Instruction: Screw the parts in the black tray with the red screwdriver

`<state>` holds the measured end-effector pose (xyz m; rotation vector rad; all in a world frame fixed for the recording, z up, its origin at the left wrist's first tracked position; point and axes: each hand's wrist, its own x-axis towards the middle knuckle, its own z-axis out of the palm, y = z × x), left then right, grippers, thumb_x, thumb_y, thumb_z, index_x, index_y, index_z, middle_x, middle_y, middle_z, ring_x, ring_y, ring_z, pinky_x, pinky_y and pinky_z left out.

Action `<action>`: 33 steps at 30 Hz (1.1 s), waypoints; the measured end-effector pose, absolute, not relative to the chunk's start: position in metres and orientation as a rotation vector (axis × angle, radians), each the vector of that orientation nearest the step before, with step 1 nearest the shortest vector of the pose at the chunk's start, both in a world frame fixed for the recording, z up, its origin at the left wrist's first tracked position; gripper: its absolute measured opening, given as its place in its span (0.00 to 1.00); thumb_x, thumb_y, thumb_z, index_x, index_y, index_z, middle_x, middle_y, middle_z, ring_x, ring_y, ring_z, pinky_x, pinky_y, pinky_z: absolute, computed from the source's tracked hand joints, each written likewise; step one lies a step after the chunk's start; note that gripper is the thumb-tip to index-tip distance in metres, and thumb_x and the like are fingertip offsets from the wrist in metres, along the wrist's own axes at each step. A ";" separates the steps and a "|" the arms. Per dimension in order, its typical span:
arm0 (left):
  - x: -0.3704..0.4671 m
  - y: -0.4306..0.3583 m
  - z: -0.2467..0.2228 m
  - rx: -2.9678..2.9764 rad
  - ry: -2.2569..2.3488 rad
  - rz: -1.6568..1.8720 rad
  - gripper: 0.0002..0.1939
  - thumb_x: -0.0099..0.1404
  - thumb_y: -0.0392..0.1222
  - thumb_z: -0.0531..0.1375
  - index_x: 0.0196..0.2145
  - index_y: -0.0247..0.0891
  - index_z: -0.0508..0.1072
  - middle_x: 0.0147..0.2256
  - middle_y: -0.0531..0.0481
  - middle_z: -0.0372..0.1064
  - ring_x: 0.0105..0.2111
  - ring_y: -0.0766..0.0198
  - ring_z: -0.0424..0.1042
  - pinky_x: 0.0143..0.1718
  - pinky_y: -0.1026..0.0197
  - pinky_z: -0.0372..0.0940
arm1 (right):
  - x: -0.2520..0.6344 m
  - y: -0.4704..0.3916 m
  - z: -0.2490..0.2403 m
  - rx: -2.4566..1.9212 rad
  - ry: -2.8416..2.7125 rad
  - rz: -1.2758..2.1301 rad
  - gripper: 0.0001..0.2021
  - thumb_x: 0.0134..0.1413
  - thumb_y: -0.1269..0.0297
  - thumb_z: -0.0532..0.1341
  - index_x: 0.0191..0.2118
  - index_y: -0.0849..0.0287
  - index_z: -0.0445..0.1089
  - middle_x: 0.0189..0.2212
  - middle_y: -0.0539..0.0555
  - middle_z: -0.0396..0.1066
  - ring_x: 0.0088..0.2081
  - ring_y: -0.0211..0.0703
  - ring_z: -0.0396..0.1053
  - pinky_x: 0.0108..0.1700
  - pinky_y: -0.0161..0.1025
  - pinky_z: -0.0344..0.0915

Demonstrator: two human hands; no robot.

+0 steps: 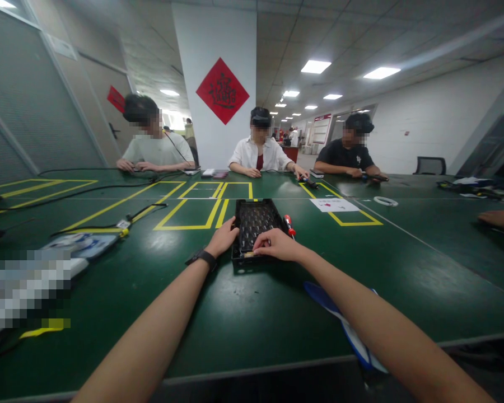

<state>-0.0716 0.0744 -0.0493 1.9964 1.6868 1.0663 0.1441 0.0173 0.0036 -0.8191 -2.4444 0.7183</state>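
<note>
A black rectangular tray (237,246) lies on the green table in front of me, holding rows of small dark and shiny pieces. My left hand (223,236) grips its left wall, thumb over the rim. Inside the tray's near end, my right hand (273,244) has its fingers pinched together; what they hold is too small to make out. A small yellowish piece (249,254) sits by those fingertips. Just right of the tray lies a red-handled screwdriver (289,225), its shaft partly hidden by my right hand.
Yellow tape outlines mark the green table (252,324). A blue-and-white object (355,333) lies under my right forearm. Cables and a clear-blue pouch (88,244) are at left, a white sheet (334,205) and white ring (385,201) at right. Several people sit around the table.
</note>
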 end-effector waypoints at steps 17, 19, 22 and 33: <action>-0.072 0.075 -0.050 2.017 1.681 1.063 0.29 0.57 0.39 0.49 0.57 0.32 0.57 0.59 0.44 0.52 0.58 0.58 0.52 0.59 0.58 0.47 | 0.145 0.017 0.004 -0.807 -2.465 0.680 0.12 0.46 0.60 0.61 0.33 0.64 0.75 0.24 0.53 0.71 0.25 0.33 0.60 0.29 0.31 0.55; -0.072 0.076 -0.051 2.022 1.680 1.063 0.29 0.57 0.39 0.49 0.57 0.32 0.57 0.58 0.44 0.52 0.58 0.59 0.52 0.59 0.58 0.46 | 0.145 0.017 0.005 -0.800 -2.465 0.711 0.12 0.47 0.60 0.61 0.33 0.64 0.74 0.25 0.53 0.71 0.25 0.33 0.61 0.29 0.31 0.56; -0.072 0.076 -0.051 2.021 1.677 1.069 0.29 0.57 0.39 0.49 0.57 0.31 0.57 0.58 0.43 0.52 0.58 0.58 0.52 0.59 0.58 0.46 | 0.145 0.016 0.005 -0.802 -2.447 0.716 0.12 0.46 0.60 0.62 0.33 0.65 0.74 0.24 0.52 0.71 0.25 0.33 0.61 0.29 0.30 0.55; -0.072 0.074 -0.049 2.020 1.679 1.053 0.30 0.57 0.40 0.49 0.57 0.30 0.56 0.59 0.43 0.51 0.58 0.58 0.52 0.59 0.58 0.46 | 0.144 0.019 0.001 -0.810 -2.444 0.726 0.14 0.46 0.58 0.62 0.33 0.64 0.74 0.23 0.52 0.70 0.24 0.32 0.59 0.27 0.30 0.54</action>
